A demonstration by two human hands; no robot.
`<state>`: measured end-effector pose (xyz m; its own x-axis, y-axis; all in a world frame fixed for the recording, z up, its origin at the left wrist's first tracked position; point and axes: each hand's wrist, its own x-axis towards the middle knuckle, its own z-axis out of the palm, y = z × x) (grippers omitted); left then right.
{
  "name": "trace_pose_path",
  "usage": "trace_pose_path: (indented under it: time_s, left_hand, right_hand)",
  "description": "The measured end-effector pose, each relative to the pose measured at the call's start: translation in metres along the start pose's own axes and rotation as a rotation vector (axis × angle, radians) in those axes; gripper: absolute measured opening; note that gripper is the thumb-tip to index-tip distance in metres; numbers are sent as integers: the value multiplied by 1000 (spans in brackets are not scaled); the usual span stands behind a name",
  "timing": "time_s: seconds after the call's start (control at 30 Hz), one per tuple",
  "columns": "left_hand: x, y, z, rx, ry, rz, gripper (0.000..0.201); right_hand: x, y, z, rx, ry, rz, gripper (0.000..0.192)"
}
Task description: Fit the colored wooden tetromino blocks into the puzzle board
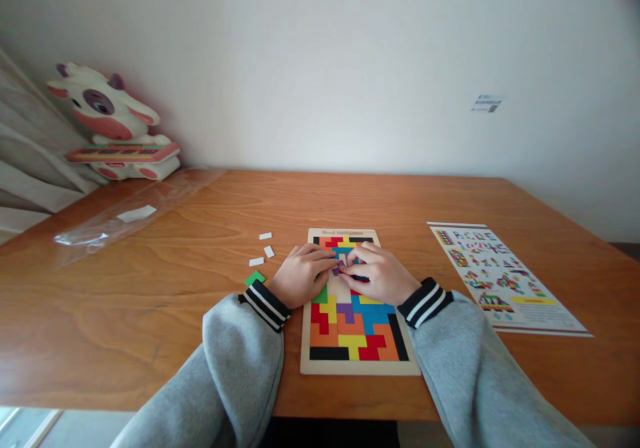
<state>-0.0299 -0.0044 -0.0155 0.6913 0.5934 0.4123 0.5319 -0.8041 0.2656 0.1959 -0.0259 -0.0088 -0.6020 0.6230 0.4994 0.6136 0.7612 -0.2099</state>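
A wooden puzzle board [306, 341] lies flat on the table in front of me, mostly filled with coloured block pieces. Both hands rest over its upper middle. My left hand [300, 276] and my right hand [381, 273] meet fingertip to fingertip over a small purple piece [337, 271], pinching or pressing it at an open gap in the board. Which hand bears the piece I cannot tell for sure. A loose green piece [255, 278] lies on the table just left of my left wrist.
Three small white pieces [265, 248] lie left of the board. A printed pattern sheet [505, 278] lies to the right. A clear plastic wrapper [130, 218] stretches across the far left. A cow-shaped toy [113, 125] stands in the back left corner by the wall.
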Motion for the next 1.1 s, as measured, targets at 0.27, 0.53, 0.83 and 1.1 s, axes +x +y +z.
trace_pose_path:
  time_s: [0.27,0.53,0.83,1.1]
  left_hand:
    - [1,1,-1,8,-24,-17,31]
    - [2,4,-2,4,-25,-27,33]
    - [1,6,-5,36,-62,-8,31]
    - [0,4,-3,18,-66,28,36]
  right_hand:
    - [4,-9,-1,-129,-35,41,28]
    - [2,-4,-1,-80,-36,129,21]
    - [1,-3,-1,4,19,53,19]
    - [-2,8,-4,23,93,229,33]
